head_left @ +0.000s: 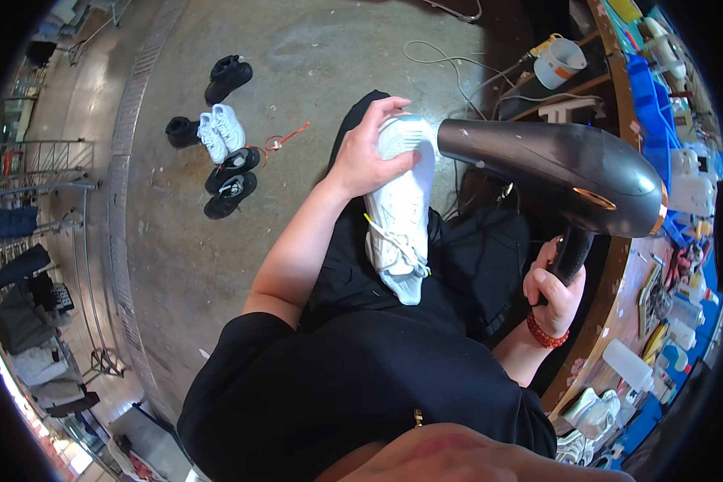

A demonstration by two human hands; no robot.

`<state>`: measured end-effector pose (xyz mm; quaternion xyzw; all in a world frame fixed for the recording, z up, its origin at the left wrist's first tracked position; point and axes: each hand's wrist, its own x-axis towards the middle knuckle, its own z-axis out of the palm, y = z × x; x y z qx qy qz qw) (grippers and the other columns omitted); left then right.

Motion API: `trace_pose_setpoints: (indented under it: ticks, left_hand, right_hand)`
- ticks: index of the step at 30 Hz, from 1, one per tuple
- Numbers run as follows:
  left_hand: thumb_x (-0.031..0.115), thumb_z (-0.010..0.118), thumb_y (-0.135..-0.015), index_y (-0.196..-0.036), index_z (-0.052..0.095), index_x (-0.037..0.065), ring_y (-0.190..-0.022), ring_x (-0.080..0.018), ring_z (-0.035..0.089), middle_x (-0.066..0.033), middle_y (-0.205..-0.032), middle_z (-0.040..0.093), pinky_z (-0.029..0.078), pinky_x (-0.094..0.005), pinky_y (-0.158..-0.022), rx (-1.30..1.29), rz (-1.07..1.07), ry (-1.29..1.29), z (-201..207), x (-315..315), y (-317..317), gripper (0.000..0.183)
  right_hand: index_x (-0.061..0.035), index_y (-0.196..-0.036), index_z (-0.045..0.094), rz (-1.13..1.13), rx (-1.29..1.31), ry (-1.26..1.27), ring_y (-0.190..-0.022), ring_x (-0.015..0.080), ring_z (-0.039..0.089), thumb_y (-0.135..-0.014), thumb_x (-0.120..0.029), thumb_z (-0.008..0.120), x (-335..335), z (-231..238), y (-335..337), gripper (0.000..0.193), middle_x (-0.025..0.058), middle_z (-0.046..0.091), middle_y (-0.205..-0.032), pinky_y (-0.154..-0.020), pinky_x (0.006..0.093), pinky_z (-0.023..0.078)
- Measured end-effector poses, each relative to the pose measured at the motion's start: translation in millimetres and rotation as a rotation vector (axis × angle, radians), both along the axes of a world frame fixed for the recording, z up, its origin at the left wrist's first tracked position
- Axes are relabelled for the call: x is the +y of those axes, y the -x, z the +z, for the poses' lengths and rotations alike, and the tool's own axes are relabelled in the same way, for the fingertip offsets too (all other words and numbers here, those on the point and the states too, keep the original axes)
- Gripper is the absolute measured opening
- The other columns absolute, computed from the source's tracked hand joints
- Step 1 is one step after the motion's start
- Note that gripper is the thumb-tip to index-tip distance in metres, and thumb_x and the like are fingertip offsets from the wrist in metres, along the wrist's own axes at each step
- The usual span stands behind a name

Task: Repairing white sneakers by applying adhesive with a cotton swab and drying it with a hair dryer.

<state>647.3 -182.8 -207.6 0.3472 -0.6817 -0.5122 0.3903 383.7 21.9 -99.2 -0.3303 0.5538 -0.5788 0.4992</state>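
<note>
The person sitting here has a white lace-up sneaker lying across the black-clad lap, toe pointing away. In the head view, the left hand is wrapped over the toe end, thumb on the near side and fingers across the far side. The right hand is closed firmly around the handle of a dark grey, glossy hair dryer, whose nozzle sits just beside the toe.

Over on the right, a round white bucket stands by the wooden workbench; I can't make out what's in it. Blue plastic bins line the bench's far end, their contents too cluttered to tell. Near them is a milky plastic jug, and closer to me a translucent white bottle lies tilted; how full either is, I can't say. A pair of white sneakers rests at the near end.

As for writing, pale marks show on a black cloth piece among the hanging clothes at left, too small to read. The dryer carries a plain gold oval.
</note>
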Motion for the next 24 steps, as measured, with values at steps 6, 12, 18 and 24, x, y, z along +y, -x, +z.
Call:
trace_pose_setpoints:
  ticks: [6,12,18,24]
  left_hand:
    - [0.016,0.082,-0.074,-0.14,0.038,0.006,-0.118,-0.02,0.057,-0.013,-0.124,0.059,0.044,-0.0345,-0.102,-0.031,0.021,-0.014,1,0,-3,0.08]
    - [0.017,0.082,-0.072,-0.142,0.035,0.005,-0.118,-0.0213,0.058,-0.0131,-0.124,0.06,0.045,-0.0352,-0.101,-0.039,-0.001,-0.066,9,2,-3,0.085]
    - [0.019,0.081,-0.072,-0.145,0.032,0.005,-0.117,-0.0231,0.058,-0.0131,-0.126,0.06,0.045,-0.0358,-0.101,-0.061,0.008,-0.065,17,4,-3,0.09]
    - [0.022,0.082,-0.071,-0.15,0.026,0.007,-0.125,-0.0265,0.054,-0.0161,-0.136,0.053,0.042,-0.0386,-0.106,-0.056,0.031,0.046,12,4,-5,0.099]
  right_hand:
    - [0.0025,-0.092,0.055,0.015,-0.057,0.009,-0.041,0.0099,0.048,-0.077,-0.006,0.071,-3,-2,0,0.023,0.0056,0.054,-0.065,-0.04,0.0216,0.039]
    - [0.0016,-0.1,0.052,-0.014,0.024,0.005,-0.04,0.0104,0.046,-0.077,-0.007,0.069,-2,-7,1,0.03,0.0064,0.053,-0.069,-0.039,0.0224,0.037]
    - [0.0012,-0.1,0.052,0.017,-0.064,0.037,-0.04,0.0107,0.045,-0.078,-0.005,0.068,-2,-6,3,0.028,0.0058,0.053,-0.069,-0.04,0.0223,0.037]
    - [0.0009,-0.101,0.051,-0.034,0.056,0.026,-0.039,0.011,0.045,-0.078,-0.005,0.068,-1,-8,-3,0.029,0.0054,0.052,-0.068,-0.04,0.0222,0.037]
